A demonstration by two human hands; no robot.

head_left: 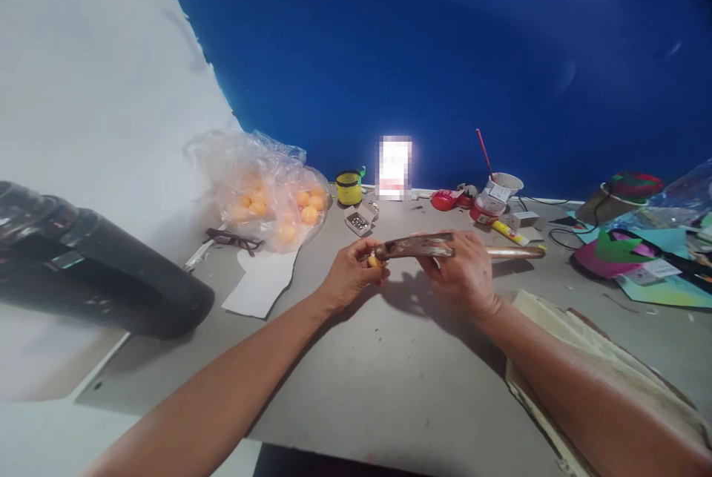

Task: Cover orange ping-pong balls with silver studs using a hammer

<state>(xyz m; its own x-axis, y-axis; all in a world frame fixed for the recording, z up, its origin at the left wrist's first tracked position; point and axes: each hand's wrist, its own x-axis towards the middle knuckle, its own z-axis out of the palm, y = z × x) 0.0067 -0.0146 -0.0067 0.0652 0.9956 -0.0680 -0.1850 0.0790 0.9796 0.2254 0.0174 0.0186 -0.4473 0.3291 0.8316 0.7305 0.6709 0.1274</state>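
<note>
Near the middle of the table, my left hand (356, 269) is closed, its fingers pinching a small orange ball (374, 262). My right hand (464, 273) wraps around a long brown tool (420, 245) with a worn, scuffed surface. One end of the tool meets the ball at my left fingertips; whether it presses on it or only lies over it, I cannot tell. The tool's thin, straight end (520, 251) sticks out to the right past my knuckles. What kind of tool it is does not show clearly.
Behind my left hand stand a plastic bag of orange balls (308, 206), a small box of metal pieces (359, 220) and a yellow pot (348, 188). Glasses (233, 239) lie left. A paper cup (503, 186), yellow tube (509, 232) and folded cloth (548, 340) are right. A dark cylinder (105, 269) juts in.
</note>
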